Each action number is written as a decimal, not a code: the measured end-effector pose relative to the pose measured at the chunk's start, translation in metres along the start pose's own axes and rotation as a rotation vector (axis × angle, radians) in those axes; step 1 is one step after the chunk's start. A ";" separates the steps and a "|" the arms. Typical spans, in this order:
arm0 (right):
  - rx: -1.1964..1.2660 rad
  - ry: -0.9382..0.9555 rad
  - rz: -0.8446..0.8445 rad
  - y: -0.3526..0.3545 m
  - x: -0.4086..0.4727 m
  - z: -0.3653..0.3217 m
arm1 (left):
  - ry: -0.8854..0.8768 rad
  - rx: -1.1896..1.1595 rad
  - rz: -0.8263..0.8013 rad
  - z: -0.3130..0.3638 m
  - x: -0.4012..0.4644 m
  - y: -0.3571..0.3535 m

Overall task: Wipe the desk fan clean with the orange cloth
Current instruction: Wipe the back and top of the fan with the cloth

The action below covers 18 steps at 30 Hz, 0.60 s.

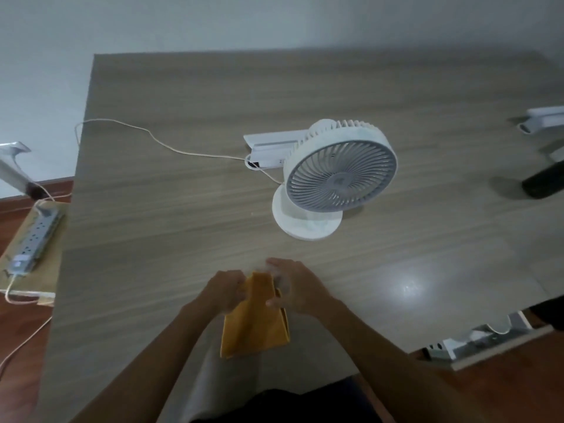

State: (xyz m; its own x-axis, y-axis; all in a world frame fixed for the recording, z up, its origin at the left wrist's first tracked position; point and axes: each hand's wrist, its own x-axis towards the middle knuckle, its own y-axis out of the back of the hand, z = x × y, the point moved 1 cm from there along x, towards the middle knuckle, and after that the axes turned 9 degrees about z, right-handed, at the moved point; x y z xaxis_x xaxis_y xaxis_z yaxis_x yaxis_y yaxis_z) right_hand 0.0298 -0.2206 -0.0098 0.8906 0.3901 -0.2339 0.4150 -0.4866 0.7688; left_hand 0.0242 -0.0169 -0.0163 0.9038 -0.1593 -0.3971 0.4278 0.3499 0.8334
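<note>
The right hand's [294,286] fingertips are motion-blurred. A white plastic device [546,119] and a black cylindrical object [544,183] are cut off at the right edge.

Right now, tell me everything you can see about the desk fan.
The desk fan is white, plastic by the look of it, with a round grey front grille of curved slats and a hub at the centre. Its head tilts upward on a short neck above a round flat base, which stands on the wooden table, beyond the hands. A thin pale cable trails from its left side across the table. A white boxy object lies just behind it. Neither hand touches it.
</note>
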 end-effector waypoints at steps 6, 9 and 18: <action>-0.005 0.199 -0.135 0.046 0.010 0.001 | -0.266 -0.113 -0.044 0.057 -0.009 0.042; 0.061 0.250 -0.113 0.068 0.006 0.016 | -0.294 -0.190 -0.020 0.083 -0.011 0.063; 0.260 0.232 -0.098 0.132 -0.001 0.043 | -0.129 -0.331 0.258 0.163 -0.007 0.091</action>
State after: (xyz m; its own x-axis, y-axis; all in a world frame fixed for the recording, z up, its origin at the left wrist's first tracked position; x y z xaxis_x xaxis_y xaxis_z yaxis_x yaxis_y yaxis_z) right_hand 0.0920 -0.3189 0.0664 0.7907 0.5972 -0.1347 0.5563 -0.6091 0.5652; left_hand 0.0579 -0.1344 0.1253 0.9832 -0.1342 -0.1236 0.1818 0.6673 0.7223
